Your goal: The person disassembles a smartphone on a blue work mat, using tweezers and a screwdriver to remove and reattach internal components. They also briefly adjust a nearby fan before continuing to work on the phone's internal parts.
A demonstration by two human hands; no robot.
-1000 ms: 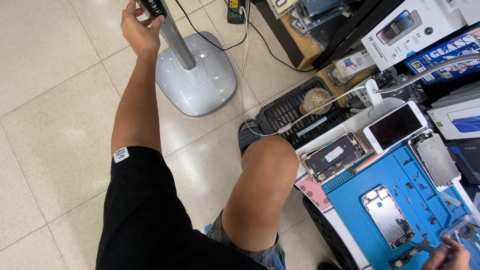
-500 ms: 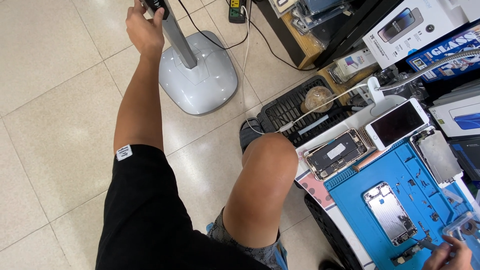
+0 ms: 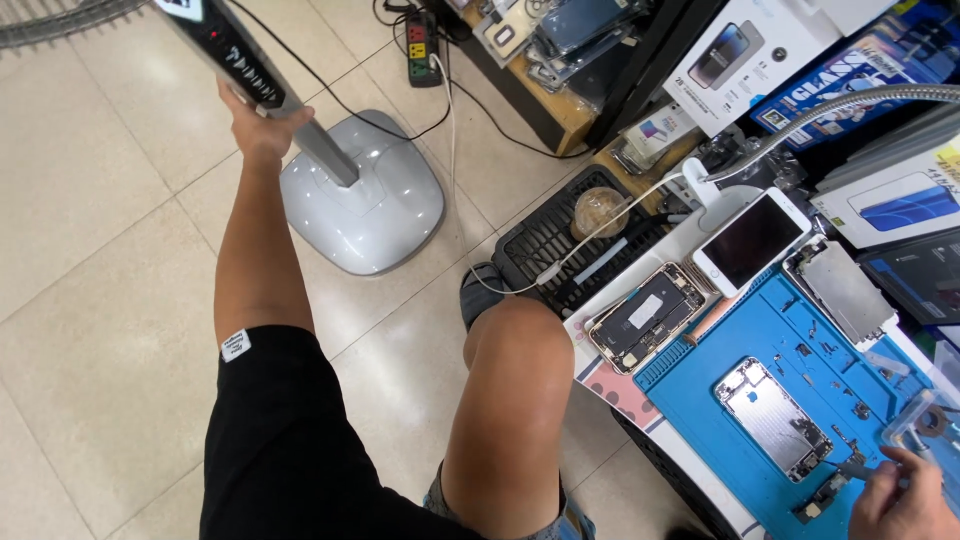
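A tiled floor (image 3: 90,260) lies beside a cluttered repair table (image 3: 690,235). The left hand (image 3: 262,125) is at the fan pole (image 3: 255,75), just under its control panel; whether its fingers are closed round the pole cannot be told. It looks like a fan-setting step. The fan base (image 3: 365,205) sits below that hand. Well right of the fan, the right hand (image 3: 905,500) pinches tweezers (image 3: 850,467) by the phone shell (image 3: 775,415) on the blue mat (image 3: 800,320).
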